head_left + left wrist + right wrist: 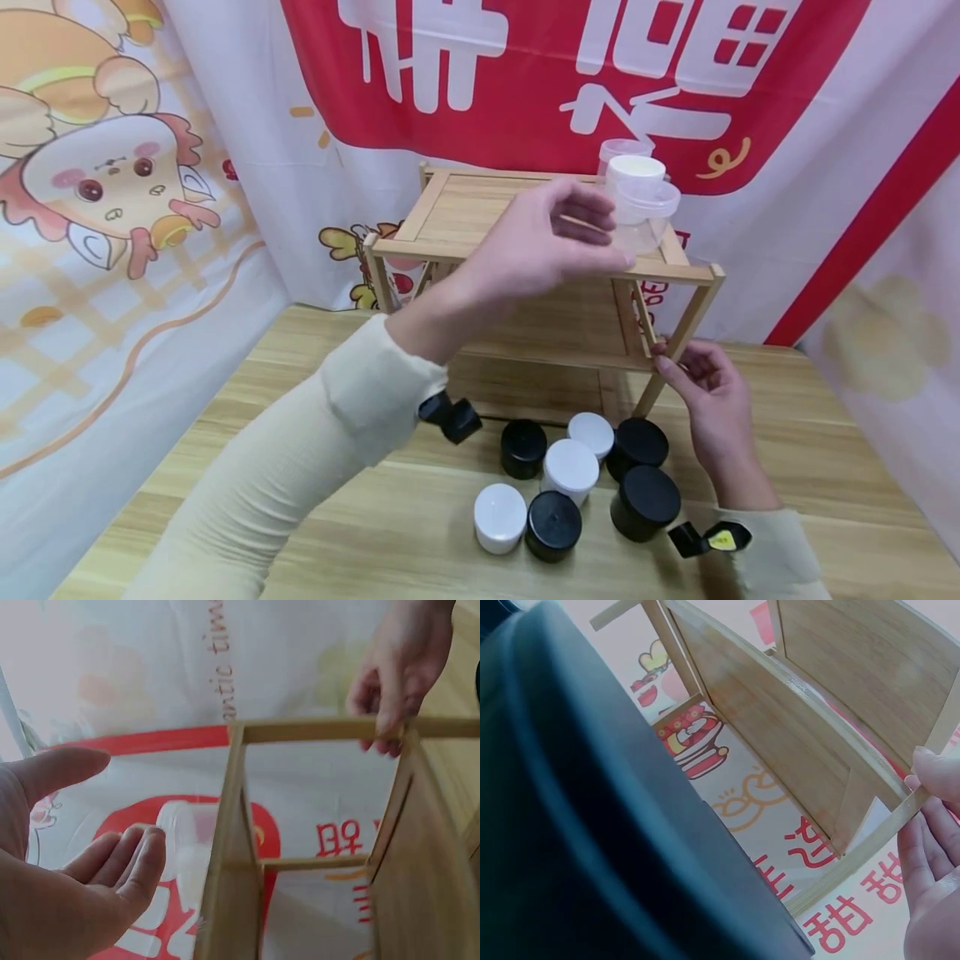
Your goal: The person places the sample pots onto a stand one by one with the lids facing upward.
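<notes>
A wooden shelf rack (468, 204) with several tiers stands on the floor. Clear plastic jars sit at the right end of its top board: a front one (651, 218), one with a white top (635, 169) and one behind (624, 149). My left hand (543, 237) is beside these jars, thumb and fingers spread apart; in the left wrist view the left hand (97, 881) holds nothing, and whether a fingertip touches a jar (181, 840) is unclear. Lower down, my right hand (712, 396) pinches the rack's right front post between thumb and fingers, as the right wrist view shows (937, 847).
In front of the rack stand several lidded jars, some black (647, 502), some white (500, 517). A large dark round shape (607, 795) blocks the left of the right wrist view. Printed cloth (525, 75) hangs behind and at both sides.
</notes>
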A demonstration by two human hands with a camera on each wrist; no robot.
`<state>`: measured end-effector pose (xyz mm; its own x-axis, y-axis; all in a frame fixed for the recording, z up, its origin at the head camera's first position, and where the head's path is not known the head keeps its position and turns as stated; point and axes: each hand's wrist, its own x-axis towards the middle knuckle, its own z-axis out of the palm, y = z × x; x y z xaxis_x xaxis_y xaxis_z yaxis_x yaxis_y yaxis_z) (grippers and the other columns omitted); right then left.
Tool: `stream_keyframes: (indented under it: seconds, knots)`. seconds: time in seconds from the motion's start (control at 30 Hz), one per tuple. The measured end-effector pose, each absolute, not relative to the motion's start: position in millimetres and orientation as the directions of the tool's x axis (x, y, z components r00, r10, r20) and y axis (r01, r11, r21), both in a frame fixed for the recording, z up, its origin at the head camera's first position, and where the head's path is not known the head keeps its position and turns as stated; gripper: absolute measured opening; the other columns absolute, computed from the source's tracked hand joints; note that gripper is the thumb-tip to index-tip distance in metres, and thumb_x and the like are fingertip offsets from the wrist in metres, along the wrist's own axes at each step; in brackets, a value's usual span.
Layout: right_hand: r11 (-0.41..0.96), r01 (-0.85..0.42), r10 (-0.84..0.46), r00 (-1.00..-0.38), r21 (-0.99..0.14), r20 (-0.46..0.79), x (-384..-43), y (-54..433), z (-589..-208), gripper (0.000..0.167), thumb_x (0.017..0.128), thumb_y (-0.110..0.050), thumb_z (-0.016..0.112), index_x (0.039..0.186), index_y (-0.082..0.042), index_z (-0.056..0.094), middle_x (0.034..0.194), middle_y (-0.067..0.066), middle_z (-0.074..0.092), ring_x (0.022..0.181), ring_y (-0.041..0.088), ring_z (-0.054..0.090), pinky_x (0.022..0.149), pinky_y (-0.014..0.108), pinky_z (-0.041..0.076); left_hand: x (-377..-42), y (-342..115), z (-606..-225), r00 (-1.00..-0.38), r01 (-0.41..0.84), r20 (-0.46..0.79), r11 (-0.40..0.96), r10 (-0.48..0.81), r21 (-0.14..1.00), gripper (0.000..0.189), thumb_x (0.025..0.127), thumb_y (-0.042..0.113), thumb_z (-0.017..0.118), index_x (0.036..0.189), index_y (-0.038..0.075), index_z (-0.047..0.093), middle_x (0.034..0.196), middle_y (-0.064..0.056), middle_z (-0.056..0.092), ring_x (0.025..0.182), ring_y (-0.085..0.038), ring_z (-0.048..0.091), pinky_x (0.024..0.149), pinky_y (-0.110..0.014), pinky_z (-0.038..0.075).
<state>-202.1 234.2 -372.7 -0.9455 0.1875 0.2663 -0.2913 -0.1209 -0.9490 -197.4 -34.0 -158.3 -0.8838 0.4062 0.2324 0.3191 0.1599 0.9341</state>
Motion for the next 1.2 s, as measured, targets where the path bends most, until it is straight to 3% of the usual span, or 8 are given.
stream_keyframes:
  seconds: [0.33, 0.63, 0.87, 1.2]
  knots:
    - [-0.112, -0.264, 0.210, -0.949, -0.958, 0.237, -201, 236, -372, 0.036, 0.099, -0.003, 0.076, 0.132, 0.002, 0.064, 0.120, -0.006, 0.080, 0.111, 0.011, 0.071, 0.092, 0.018, 0.061, -177, -45, -199, -0.828, 0.269, 0.172, 0.108, 0.534, 0.957, 0.050, 0.094, 0.007, 0.082, 0.139, 0.005, 0.061, 0.133, -0.009, 0.069, 0.122, -0.019, 0.070, 0.107, -0.025, 0.057]
    - [-0.100, -0.274, 0.205, -0.946, -0.956, 0.250, -201, 235, -372, 0.036, 0.099, -0.004, 0.076, 0.132, 0.002, 0.066, 0.124, 0.000, 0.080, 0.111, 0.012, 0.072, 0.093, 0.018, 0.061, -172, -62, -242, -0.853, 0.195, 0.090, 0.153, 0.515, 0.969, 0.055, 0.093, 0.007, 0.083, 0.143, 0.008, 0.061, 0.139, -0.012, 0.068, 0.127, -0.027, 0.070, 0.107, -0.031, 0.059]
    - [-0.093, -0.296, 0.225, -0.936, -0.951, 0.270, -204, 234, -370, 0.037, 0.097, -0.003, 0.078, 0.133, 0.001, 0.068, 0.122, 0.003, 0.081, 0.111, 0.014, 0.074, 0.093, 0.018, 0.061, -167, -73, -271, -0.858, 0.119, 0.023, 0.155, 0.513, 0.981, 0.057, 0.094, 0.007, 0.082, 0.146, 0.005, 0.059, 0.140, -0.015, 0.068, 0.122, -0.021, 0.071, 0.106, -0.033, 0.059]
    - [-0.121, -0.352, 0.245, -0.917, -0.928, 0.315, -203, 228, -370, 0.045, 0.096, 0.007, 0.075, 0.138, 0.008, 0.062, 0.122, 0.002, 0.080, 0.115, 0.016, 0.075, 0.097, 0.020, 0.060, -163, -96, -310, -0.887, 0.034, -0.042, 0.155, 0.460, 0.987, 0.055, 0.093, 0.010, 0.083, 0.144, 0.007, 0.061, 0.136, -0.013, 0.069, 0.120, -0.024, 0.070, 0.106, -0.035, 0.059]
